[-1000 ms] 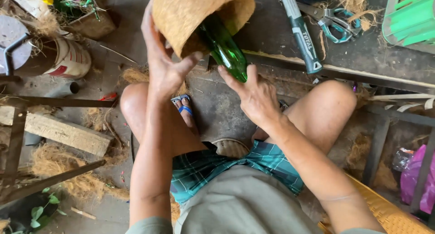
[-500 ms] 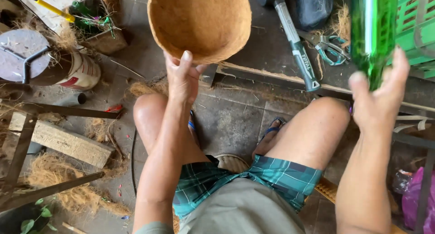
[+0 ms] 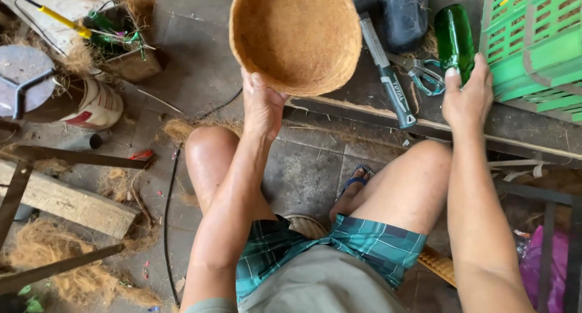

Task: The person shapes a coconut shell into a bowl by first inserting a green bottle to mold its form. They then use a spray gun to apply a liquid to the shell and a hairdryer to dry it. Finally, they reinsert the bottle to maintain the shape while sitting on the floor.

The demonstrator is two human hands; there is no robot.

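Head: left hand (image 3: pixel 262 107) grips bowl (image 3: pixel 296 37) rim (floor cluttered).

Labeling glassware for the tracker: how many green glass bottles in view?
1. The green glass bottle lies on the floor at upper right, beside the green plastic crate, with the right hand on its lower end. More could be hidden behind the coir bowl or clutter.

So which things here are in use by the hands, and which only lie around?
In use:
- coir bowl, held by the left hand
- green glass bottle, under the right hand

Lying about:
- green crate
- scissors
- grey-handled tool
- wooden plank
- loose fibre
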